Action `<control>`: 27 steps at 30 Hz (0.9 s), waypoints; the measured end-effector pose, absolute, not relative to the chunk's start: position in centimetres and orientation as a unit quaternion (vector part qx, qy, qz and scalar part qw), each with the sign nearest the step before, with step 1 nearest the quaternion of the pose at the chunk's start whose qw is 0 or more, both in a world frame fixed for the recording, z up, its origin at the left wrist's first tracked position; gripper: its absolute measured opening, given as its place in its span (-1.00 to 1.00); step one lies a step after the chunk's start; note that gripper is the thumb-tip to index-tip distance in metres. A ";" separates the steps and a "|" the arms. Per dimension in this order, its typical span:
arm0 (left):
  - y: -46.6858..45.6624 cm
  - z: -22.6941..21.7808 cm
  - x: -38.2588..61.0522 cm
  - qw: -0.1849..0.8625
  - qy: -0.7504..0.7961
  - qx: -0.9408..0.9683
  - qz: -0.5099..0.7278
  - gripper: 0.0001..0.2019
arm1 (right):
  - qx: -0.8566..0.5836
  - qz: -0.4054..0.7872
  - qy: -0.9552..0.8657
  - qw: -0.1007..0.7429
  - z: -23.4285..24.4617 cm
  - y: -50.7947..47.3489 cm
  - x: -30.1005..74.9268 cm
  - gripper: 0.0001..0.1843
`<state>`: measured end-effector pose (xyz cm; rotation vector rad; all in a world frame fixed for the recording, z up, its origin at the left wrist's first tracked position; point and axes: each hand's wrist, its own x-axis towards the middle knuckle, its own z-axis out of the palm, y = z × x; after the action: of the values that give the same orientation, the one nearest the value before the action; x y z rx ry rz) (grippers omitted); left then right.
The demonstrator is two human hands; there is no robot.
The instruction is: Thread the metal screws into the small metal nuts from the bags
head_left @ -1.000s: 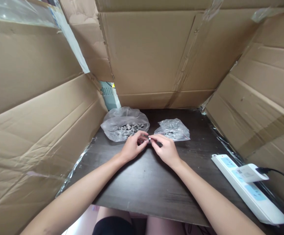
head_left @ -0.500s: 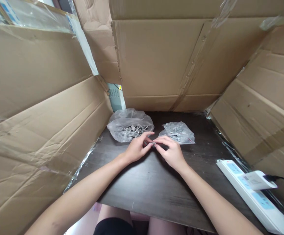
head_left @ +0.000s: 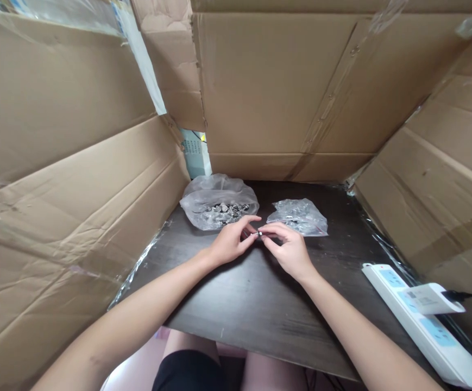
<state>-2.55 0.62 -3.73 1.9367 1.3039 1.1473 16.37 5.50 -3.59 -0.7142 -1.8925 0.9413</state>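
My left hand [head_left: 230,243] and my right hand [head_left: 288,250] meet fingertip to fingertip above the dark wooden table [head_left: 260,304], both pinched on one small metal part [head_left: 259,233]. Just behind the left hand lies an open clear plastic bag of small metal parts [head_left: 219,207]. A smaller clear plastic bag [head_left: 300,216] with more small pieces lies just behind the right hand.
Cardboard walls [head_left: 68,179] close the table in on the left, back and right. A white power strip [head_left: 423,326] with a plugged-in adapter lies at the right front edge. A light blue box [head_left: 196,153] stands in the back left corner.
My hands have stayed together, pinched on the small part, with only slight finger movement. The camera has shifted a little.
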 end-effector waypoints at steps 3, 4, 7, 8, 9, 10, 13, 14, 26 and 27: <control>0.6 -3.5 -2.6 0.271 0.484 0.713 0.428 -0.62 | -0.295 0.374 -0.761 0.441 -3.6 5.3 16.2 -0.82; 0.6 -3.4 -2.6 0.269 0.484 0.715 0.428 -0.63 | -0.298 0.372 -0.760 0.441 -3.6 5.3 16.1 -0.83; 0.5 -3.3 -2.7 0.253 0.479 0.727 0.422 -0.63 | -0.309 0.368 -0.759 0.440 -3.6 5.2 16.0 -0.84; 0.5 -3.3 -2.7 0.249 0.475 0.732 0.420 -0.63 | -0.311 0.371 -0.757 0.439 -3.7 5.2 16.0 -0.84; 0.5 -3.3 -2.8 0.247 0.472 0.735 0.419 -0.63 | -0.313 0.378 -0.754 0.436 -3.7 5.2 16.0 -0.84; 0.4 -3.4 -2.8 0.248 0.471 0.737 0.417 -0.63 | -0.314 0.389 -0.750 0.434 -3.8 5.2 16.0 -0.84; 0.4 -3.4 -2.8 0.254 0.475 0.735 0.412 -0.62 | -0.310 0.425 -0.736 0.426 -3.9 5.2 16.1 -0.83; 0.4 -3.4 -2.9 0.255 0.477 0.734 0.410 -0.62 | -0.307 0.433 -0.734 0.424 -3.9 5.2 16.1 -0.83; 0.1 -3.2 -2.7 0.245 0.460 0.748 0.411 -0.63 | -0.328 0.482 -0.704 0.404 -4.2 5.9 16.6 -0.63; 0.1 -3.3 -2.8 0.245 0.459 0.748 0.412 -0.63 | -0.327 0.483 -0.704 0.405 -4.2 5.9 16.6 -0.64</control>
<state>-2.76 0.11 -3.28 2.0412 1.2532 1.1238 16.59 5.91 -4.19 -0.8258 -1.7759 1.2202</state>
